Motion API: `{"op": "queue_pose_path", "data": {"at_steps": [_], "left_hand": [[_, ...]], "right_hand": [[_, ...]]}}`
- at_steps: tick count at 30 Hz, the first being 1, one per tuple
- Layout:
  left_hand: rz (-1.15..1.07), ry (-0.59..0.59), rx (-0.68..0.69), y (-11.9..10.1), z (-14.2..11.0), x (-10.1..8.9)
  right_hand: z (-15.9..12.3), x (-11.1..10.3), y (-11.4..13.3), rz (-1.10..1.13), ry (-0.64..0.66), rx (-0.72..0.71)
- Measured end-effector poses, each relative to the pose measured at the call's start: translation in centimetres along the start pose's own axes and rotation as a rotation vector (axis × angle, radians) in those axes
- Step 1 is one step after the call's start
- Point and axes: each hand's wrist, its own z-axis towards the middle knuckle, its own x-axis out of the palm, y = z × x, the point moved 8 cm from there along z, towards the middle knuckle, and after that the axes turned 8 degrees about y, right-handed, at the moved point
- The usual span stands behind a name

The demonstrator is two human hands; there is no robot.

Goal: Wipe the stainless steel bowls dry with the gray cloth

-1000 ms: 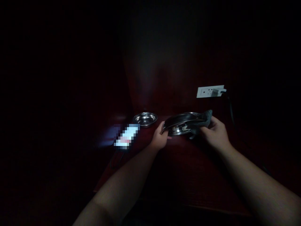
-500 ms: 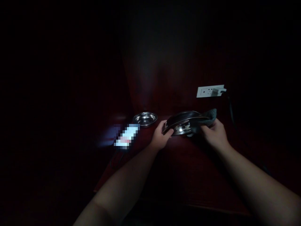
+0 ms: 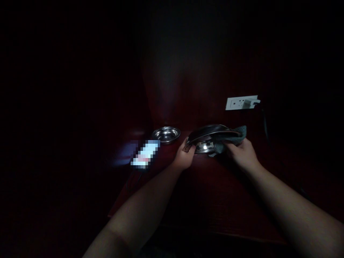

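A shiny metal bowl (image 3: 205,146) is held tilted above the dark red table (image 3: 209,190). My left hand (image 3: 185,156) is closed on its left rim, thumb on the near side. A grey-green cloth (image 3: 238,133) is folded over the bowl's right rim, and my right hand (image 3: 245,153) grips it there, pressing it against the metal. Part of the cloth hangs below the rim. Behind and to the left, a second, smaller metal bowl (image 3: 166,135) stands upright on the table, apart from both hands.
A lit phone (image 3: 146,154), its screen blurred out, is at the table's left edge with a cable below it. On the back wall is a white socket plate (image 3: 242,103) with a charger plugged in and a cord hanging down. The surroundings are very dark.
My right hand and the cloth have shifted slightly along the bowl's right rim, and the bowl's tilt has changed a little. My left hand keeps its hold.
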Motion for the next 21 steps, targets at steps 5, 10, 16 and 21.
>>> {"op": "queue_pose_path", "data": {"at_steps": [5,10,16,21], "left_hand": [[0.01,0.007,0.013,0.3,0.1,-0.2],[0.045,-0.005,0.018,-0.4,-0.1,-0.4],[0.135,0.014,0.062,-1.6,-0.3,-0.3],[0.24,-0.01,0.186,-3.5,-0.5,-0.5]], "right_hand": [[-0.1,0.0,-0.6,0.065,-0.015,0.076],[0.0,-0.3,-0.7,0.062,-0.021,0.045],[0.1,-0.8,0.5,-0.034,-0.047,-0.038],[-0.1,-0.8,0.9,0.034,-0.065,-0.038]]}}
